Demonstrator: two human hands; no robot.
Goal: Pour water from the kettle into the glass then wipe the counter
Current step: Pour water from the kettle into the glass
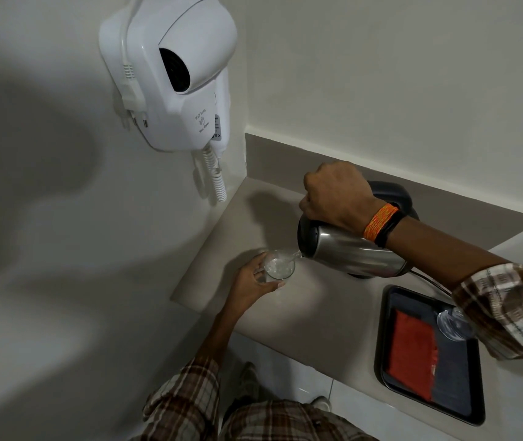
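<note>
1. Nearest the camera, two checked sleeves (187, 399) reach out over the beige counter (327, 313), one from the lower left and one from the right.
2. A black tray (473, 389) sits on the counter's near right part; an orange cloth (411, 354) lies flat in it, and a second, empty glass (454, 323) stands at the tray's far right corner, partly hidden by the right sleeve.
3. The left hand (249, 283) is curled round the drinking glass (278, 268), which stands upright on the counter near its left edge. The fingers (273, 285) wrap the glass's near side low down, the thumb lies on its left side, and the rim stays clear above them.
4. Water in the glass looks foamy and fills much of it; a thin stream (293, 256) enters at the rim's right side.
5. The steel kettle (355, 253) hangs tilted to the left just right of the glass, its spout over the rim.
6. The right hand (336, 195) is closed in a fist round the kettle's black handle on top, fingers hidden beneath; a woven orange band (379, 219) circles the wrist.
7. Farther back, a white wall-hung hair dryer (177, 74) is mounted on the left wall, its coiled cord (215, 176) dangling toward the counter's corner.
</note>
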